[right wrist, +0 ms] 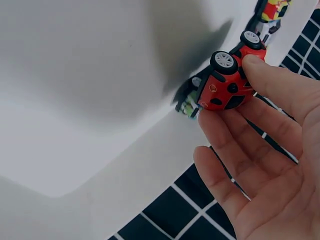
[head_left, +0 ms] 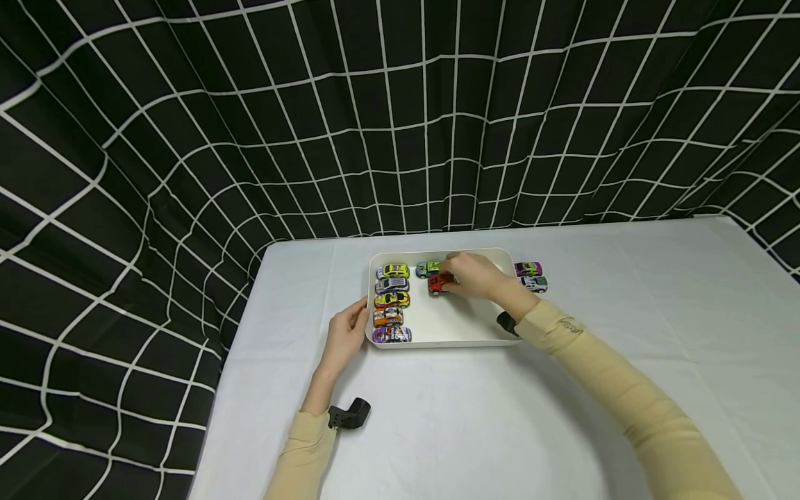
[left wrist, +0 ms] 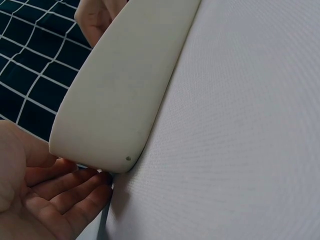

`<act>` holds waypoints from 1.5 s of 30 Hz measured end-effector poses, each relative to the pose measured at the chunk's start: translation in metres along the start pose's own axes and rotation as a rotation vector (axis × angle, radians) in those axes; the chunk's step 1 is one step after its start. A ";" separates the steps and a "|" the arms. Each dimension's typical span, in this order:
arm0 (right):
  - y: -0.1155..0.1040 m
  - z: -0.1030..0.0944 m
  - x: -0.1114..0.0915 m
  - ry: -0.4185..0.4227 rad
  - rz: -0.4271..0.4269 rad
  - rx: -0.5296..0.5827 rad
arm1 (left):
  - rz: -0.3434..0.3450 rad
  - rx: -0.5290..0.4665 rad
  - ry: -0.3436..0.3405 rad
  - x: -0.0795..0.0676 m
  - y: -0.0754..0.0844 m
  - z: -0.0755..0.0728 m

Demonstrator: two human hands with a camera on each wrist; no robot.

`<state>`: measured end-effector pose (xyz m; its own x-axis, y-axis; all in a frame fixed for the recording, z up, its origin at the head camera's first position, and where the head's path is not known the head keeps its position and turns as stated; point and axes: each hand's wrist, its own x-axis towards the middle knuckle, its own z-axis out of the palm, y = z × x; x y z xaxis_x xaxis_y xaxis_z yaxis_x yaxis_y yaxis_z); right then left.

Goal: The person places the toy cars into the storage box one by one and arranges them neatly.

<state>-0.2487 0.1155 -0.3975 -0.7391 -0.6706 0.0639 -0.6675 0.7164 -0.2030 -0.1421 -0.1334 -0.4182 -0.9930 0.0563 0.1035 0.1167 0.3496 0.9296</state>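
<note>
A red toy car (head_left: pixel 439 282) is pinched between the thumb and fingers of my right hand (head_left: pixel 476 275), above the floor of a white tray (head_left: pixel 456 333). In the right wrist view, black spots and silver wheels show on the red car (right wrist: pixel 232 82). Just behind it in the tray sits a green toy car (head_left: pixel 428 269), partly hidden by the hand. My left hand (head_left: pixel 346 338) rests against the tray's left end; in the left wrist view its fingers (left wrist: pixel 75 197) lie loosely along the outer wall.
Along the tray's left side, several toy cars stand in a column, among them a yellow one (head_left: pixel 395 271) and a purple one (head_left: pixel 392 335). Outside the right wall are a magenta-and-green car (head_left: pixel 528 269) and a white one (head_left: pixel 534 284). A black gridded curtain (head_left: pixel 400 139) hangs behind the white-covered table (head_left: pixel 437 417).
</note>
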 end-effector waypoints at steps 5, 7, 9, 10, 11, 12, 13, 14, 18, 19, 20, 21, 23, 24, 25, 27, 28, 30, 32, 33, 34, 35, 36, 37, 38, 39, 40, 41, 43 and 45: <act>-0.003 0.006 0.006 0.007 -0.002 -0.035 | 0.002 -0.003 0.002 0.000 0.000 0.000; -0.004 0.007 0.009 0.005 0.002 -0.044 | 0.003 -0.003 0.003 0.000 0.000 0.000; -0.005 0.008 0.010 0.000 0.006 -0.047 | 0.006 -0.003 0.006 0.000 0.000 0.000; -0.005 0.008 0.011 -0.004 0.010 -0.043 | 0.007 -0.002 0.006 0.000 0.000 0.000; -0.006 0.009 0.012 -0.007 0.013 -0.040 | 0.008 -0.002 0.006 0.000 0.000 0.000; -0.006 0.009 0.012 -0.009 0.013 -0.038 | 0.006 -0.002 0.006 -0.001 0.001 0.000; -0.006 0.010 0.013 -0.010 0.014 -0.034 | 0.006 -0.002 0.005 -0.001 0.001 0.000; -0.006 0.011 0.013 -0.011 0.014 -0.033 | 0.008 -0.002 0.004 -0.001 0.001 0.000; -0.006 0.012 0.015 -0.016 0.017 -0.034 | 0.005 -0.006 0.000 -0.001 0.001 0.000; -0.007 0.013 0.015 -0.015 0.018 -0.035 | 0.006 -0.007 0.000 -0.001 0.001 0.000; -0.006 0.013 0.016 -0.013 0.017 -0.037 | 0.005 -0.007 0.000 -0.001 0.001 0.001; -0.006 0.013 0.016 -0.013 0.017 -0.036 | 0.004 -0.008 0.000 -0.001 0.001 0.001; -0.006 0.014 0.016 -0.012 0.016 -0.039 | 0.002 -0.008 0.002 -0.001 0.001 0.001; -0.006 0.015 0.016 -0.012 0.016 -0.040 | 0.003 -0.008 0.003 -0.001 0.001 0.001; -0.006 0.015 0.016 -0.013 0.017 -0.039 | 0.002 -0.008 0.003 -0.001 0.002 0.001; -0.006 0.016 0.017 -0.015 0.020 -0.041 | 0.003 -0.008 0.003 -0.001 0.002 0.001; -0.006 0.017 0.017 -0.014 0.022 -0.044 | 0.003 -0.009 0.003 -0.001 0.001 0.001; -0.006 0.017 0.017 -0.014 0.026 -0.045 | 0.005 -0.010 0.004 -0.001 0.001 0.001; -0.007 0.017 0.017 -0.012 0.029 -0.046 | 0.006 -0.008 0.004 -0.001 0.001 0.002; -0.007 0.017 0.018 -0.012 0.030 -0.048 | 0.007 -0.007 0.005 -0.001 0.001 0.002; -0.008 0.017 0.018 -0.012 0.031 -0.049 | 0.006 -0.006 0.005 -0.001 0.000 0.001; -0.008 0.017 0.018 -0.011 0.030 -0.048 | 0.007 -0.004 0.005 -0.001 0.000 0.001; -0.008 0.017 0.018 -0.011 0.028 -0.050 | 0.006 -0.003 0.004 -0.001 0.000 0.001; -0.009 0.016 0.018 -0.010 0.028 -0.050 | 0.005 -0.002 0.004 -0.001 -0.001 0.001; -0.009 0.016 0.018 -0.009 0.027 -0.052 | 0.005 -0.002 0.003 -0.001 -0.001 0.001; -0.009 0.016 0.018 -0.008 0.026 -0.053 | 0.004 -0.002 0.002 -0.001 -0.001 0.001; -0.009 0.016 0.018 -0.008 0.025 -0.054 | 0.003 -0.002 0.001 -0.001 -0.001 0.001; -0.009 0.016 0.018 -0.007 0.025 -0.054 | 0.004 -0.001 0.000 -0.001 -0.001 0.001; -0.009 0.016 0.018 -0.006 0.026 -0.055 | 0.006 0.002 0.000 0.000 -0.001 0.000; -0.009 0.015 0.018 -0.004 0.026 -0.054 | 0.005 0.006 0.000 0.000 0.000 0.000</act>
<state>-0.2542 0.0942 -0.4089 -0.7558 -0.6525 0.0550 -0.6522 0.7427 -0.1519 -0.1421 -0.1333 -0.4187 -0.9925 0.0576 0.1078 0.1213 0.3547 0.9271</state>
